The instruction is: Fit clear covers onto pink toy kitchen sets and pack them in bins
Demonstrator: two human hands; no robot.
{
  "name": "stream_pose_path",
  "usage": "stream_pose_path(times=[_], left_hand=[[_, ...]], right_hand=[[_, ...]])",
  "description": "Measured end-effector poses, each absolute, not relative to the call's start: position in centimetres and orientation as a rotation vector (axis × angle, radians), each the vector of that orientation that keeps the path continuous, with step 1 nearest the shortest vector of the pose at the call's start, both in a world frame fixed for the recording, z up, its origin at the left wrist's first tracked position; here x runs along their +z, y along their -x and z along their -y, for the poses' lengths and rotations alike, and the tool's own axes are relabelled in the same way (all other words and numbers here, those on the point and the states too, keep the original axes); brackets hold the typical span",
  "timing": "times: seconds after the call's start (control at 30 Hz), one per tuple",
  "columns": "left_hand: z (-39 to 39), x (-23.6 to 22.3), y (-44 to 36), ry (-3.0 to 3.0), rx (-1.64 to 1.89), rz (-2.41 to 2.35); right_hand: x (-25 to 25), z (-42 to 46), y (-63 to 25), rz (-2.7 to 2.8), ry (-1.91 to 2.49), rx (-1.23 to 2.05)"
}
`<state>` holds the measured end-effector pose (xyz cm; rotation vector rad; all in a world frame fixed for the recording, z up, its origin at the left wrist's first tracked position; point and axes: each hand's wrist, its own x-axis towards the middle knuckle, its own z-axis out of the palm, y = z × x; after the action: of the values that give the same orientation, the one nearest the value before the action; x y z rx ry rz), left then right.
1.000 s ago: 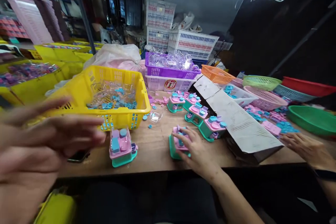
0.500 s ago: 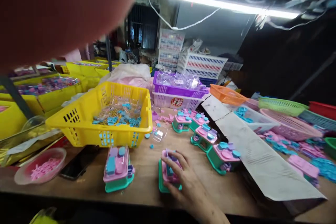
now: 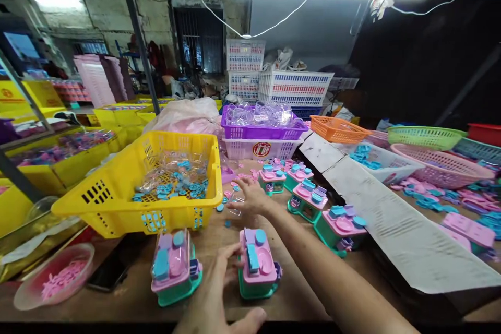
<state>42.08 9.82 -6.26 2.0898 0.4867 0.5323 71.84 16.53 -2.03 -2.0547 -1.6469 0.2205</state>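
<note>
My right hand (image 3: 251,196) is stretched out over the wooden table (image 3: 219,229), fingers spread and lying on small clear plastic covers (image 3: 235,207) beside scattered pink and blue bits. My left hand (image 3: 219,292) is low at the near edge, fingers apart. Its fingertips touch the left side of a pink-topped teal toy (image 3: 258,263), and the thumb points right below it. A second such toy (image 3: 175,266), under a clear cover, stands just left of that hand. Neither hand grips anything.
A yellow basket (image 3: 117,203) of blue parts and clear covers sits left of centre, with a purple basket (image 3: 262,130) of clear covers behind. More toys (image 3: 309,198) stand to the right beside a cardboard sheet (image 3: 391,219). A pink-filled bowl (image 3: 55,282) and a phone (image 3: 111,271) lie near left.
My right hand has left the toy and reached forward to the clear covers. My left hand has come down from in front of the camera to the toy's left side. The view shifted.
</note>
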Motion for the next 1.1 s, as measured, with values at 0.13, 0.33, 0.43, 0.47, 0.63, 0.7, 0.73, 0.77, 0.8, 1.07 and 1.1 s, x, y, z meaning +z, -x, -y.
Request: stream_pose_path(times=[0.13, 0.33, 0.43, 0.47, 0.63, 0.7, 0.73, 0.77, 0.8, 1.07, 1.1], left_hand=[[-10.8, -8.7, -46.3, -2.058, 0.618, -0.522], [-12.1, -8.4, -47.7, -1.973, 0.591, -0.393], [-12.6, -8.9, -47.9, -1.85, 0.526, -0.379], [-12.7, -9.0, -48.0, -1.823, 0.504, -0.371], [-12.5, -8.9, -48.0, -1.892, 0.55, -0.346], [-12.5, -8.8, -47.9, -1.909, 0.57, -0.347], [-12.5, -8.8, -48.0, -1.91, 0.576, -0.345], [-12.5, -8.8, -48.0, -1.911, 0.583, -0.34], [-12.5, -8.9, -48.0, -1.912, 0.591, -0.332], [-12.3, -9.9, -48.3, -1.934, 0.691, -0.31], [-12.3, -10.0, -48.3, -1.936, 0.696, -0.306]], right_hand=[[-3.6, -18.6, -71.7, 1.711, 2.026, 0.275], [-5.4, -11.8, -74.7, 1.633, 1.922, 0.298], [-6.2, -6.8, -75.8, 1.602, 1.877, 0.365], [-6.2, -5.4, -76.0, 1.599, 1.9, 0.399], [-3.9, -0.6, -76.4, 1.689, 2.051, 0.438], [-2.8, 0.8, -76.5, 1.715, 2.13, 0.452], [-2.5, 1.5, -76.6, 1.707, 2.189, 0.462], [-2.4, 2.2, -76.6, 1.689, 2.255, 0.477], [-2.3, 2.9, -76.6, 1.664, 2.319, 0.495], [2.7, 5.1, -72.5, 1.803, 1.974, 0.246], [3.9, 4.6, -71.4, 1.894, 1.887, 0.234]])
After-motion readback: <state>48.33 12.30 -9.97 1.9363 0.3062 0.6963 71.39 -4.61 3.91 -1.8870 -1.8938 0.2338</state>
